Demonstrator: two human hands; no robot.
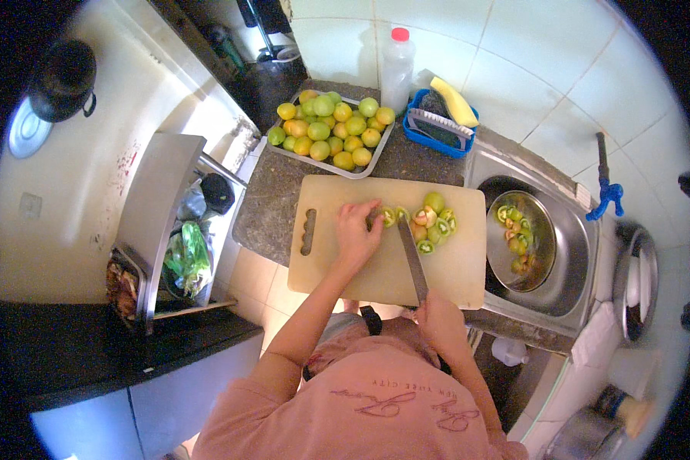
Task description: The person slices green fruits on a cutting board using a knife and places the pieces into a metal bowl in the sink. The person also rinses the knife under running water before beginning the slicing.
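My left hand is over the cutting board, its thumb and fingertips at the left edge of a cut green tomato piece. My right hand grips the handle of a long kitchen knife. The blade points away from me, its tip beside another cut tomato piece. Right of the blade lies a small heap of tomatoes, some whole and some cut with pale insides showing. The board's handle slot is on its left side.
Behind the board, a tray holds many green-yellow tomatoes. A red-capped plastic bottle and a blue basket with a brush stand near the tiled wall. In the sink, a metal bowl contains cut tomatoes.
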